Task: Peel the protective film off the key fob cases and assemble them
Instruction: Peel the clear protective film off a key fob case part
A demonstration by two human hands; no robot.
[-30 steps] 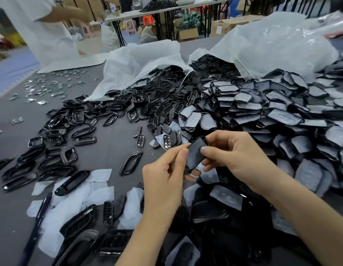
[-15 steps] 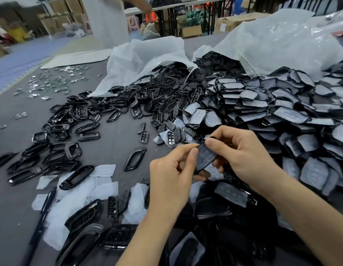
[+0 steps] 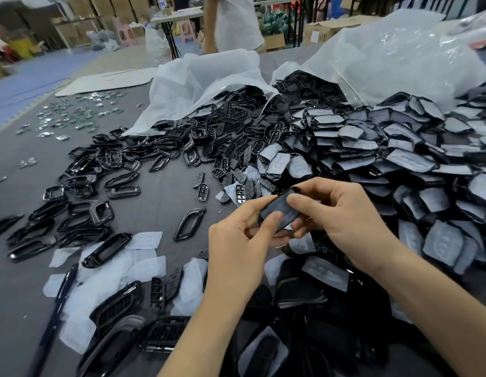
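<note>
We get bright, even overhead light, with faint shadows on the counter (image 3: 160, 202) below the left hand (image 3: 236, 240) and right hand (image 3: 342, 213). Glare whitens the plastic bag (image 3: 399, 58) at upper right. The key fob case (image 3: 280, 209) they hold looks slightly soft, the shelves (image 3: 73, 25) at upper left smear with blur, and the frame edges bow.

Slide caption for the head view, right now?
Left hand and right hand pinch black key fob case over a table heaped with film-covered cases, frames and peeled films.
</note>
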